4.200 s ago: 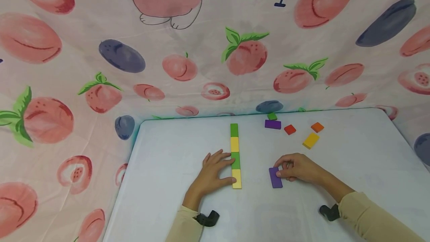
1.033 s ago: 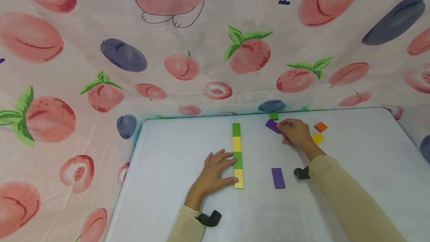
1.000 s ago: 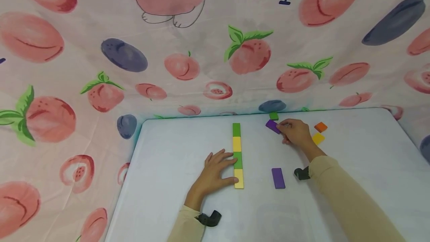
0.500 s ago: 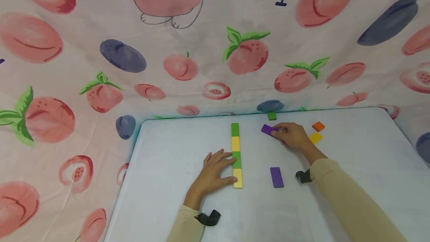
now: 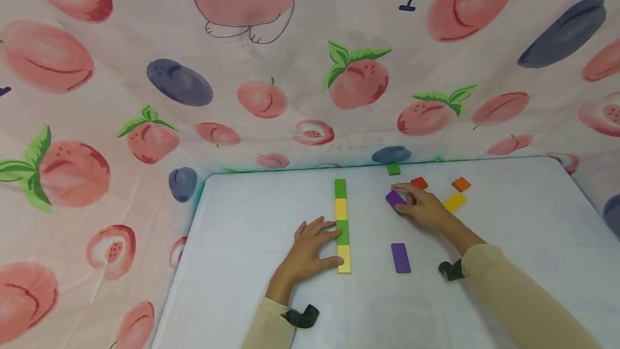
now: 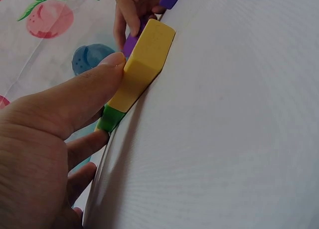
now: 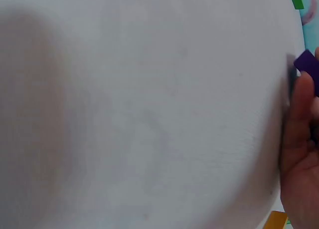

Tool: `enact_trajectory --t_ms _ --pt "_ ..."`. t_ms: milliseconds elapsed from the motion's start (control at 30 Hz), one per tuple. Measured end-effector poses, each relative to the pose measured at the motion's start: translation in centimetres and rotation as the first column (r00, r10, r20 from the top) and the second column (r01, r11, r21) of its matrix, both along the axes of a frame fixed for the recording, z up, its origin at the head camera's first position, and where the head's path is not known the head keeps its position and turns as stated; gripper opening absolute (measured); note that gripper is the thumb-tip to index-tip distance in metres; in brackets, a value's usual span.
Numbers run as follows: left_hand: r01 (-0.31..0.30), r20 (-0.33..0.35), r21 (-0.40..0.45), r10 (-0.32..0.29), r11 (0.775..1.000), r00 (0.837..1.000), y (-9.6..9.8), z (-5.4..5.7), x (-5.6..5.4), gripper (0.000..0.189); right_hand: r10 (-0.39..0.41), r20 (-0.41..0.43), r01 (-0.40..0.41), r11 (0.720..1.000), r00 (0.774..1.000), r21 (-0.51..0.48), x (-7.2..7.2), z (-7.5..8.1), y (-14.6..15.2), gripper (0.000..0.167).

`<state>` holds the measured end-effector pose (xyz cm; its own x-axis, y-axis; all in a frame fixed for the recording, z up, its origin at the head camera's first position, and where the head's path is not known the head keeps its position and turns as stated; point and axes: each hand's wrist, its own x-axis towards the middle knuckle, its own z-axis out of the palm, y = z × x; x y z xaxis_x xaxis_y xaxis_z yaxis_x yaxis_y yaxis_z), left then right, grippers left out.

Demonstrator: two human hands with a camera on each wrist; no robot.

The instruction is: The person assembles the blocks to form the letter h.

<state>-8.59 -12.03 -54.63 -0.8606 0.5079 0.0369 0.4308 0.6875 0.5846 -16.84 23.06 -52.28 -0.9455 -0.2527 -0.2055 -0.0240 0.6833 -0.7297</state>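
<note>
A straight row of blocks runs front to back on the white table: green [image 5: 340, 188], yellow [image 5: 341, 209], green [image 5: 342, 233], yellow [image 5: 344, 263]. My left hand [image 5: 302, 255] lies along its left side, fingers spread. In the left wrist view the thumb touches the near yellow block [image 6: 143, 72], a fingertip right by the green one [image 6: 110, 119]. My right hand [image 5: 426, 211] pinches a purple block [image 5: 394, 199] between thumb and fingers, held at a slant right of the row; the right wrist view shows its corner [image 7: 307, 64]. Another purple block [image 5: 400, 258] lies flat in front.
At the back edge sits a small green block [image 5: 394, 169]. Behind the right hand lie a red block [image 5: 419, 182], an orange block [image 5: 462, 184] and a yellow block [image 5: 455, 203]. A fruit-print cloth [image 5: 271, 139] rises behind the white table [image 5: 232, 230].
My right hand let go of the front purple block, took hold of the back one and has brought it a little toward the front. The left hand stays by the row.
</note>
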Motion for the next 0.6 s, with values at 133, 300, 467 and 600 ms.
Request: enact_trajectory --t_ms 133,300,467,600 --pt "0.001 -0.005 -0.004 -0.001 1.0 1.0 0.0 0.0 0.0 0.067 0.033 0.109 -0.028 0.999 0.993 -0.045 0.2 0.1 0.5 0.05" --pt "-0.005 0.006 -0.004 0.005 1.0 1.0 0.1 0.0 0.1 0.067 0.046 0.126 -0.035 0.995 0.991 -0.091 0.5 0.0 0.9 0.043" --pt "-0.005 0.011 -0.006 0.005 1.0 1.0 0.0 0.1 0.1 0.068 0.043 0.137 -0.022 0.989 0.99 -0.15 1.3 0.3 1.0 0.046" --pt "-0.005 0.01 -0.003 0.005 1.0 1.0 0.0 -0.1 0.0 0.068 0.002 0.127 0.012 0.994 0.992 -0.11 2.5 0.5 0.6 0.048"
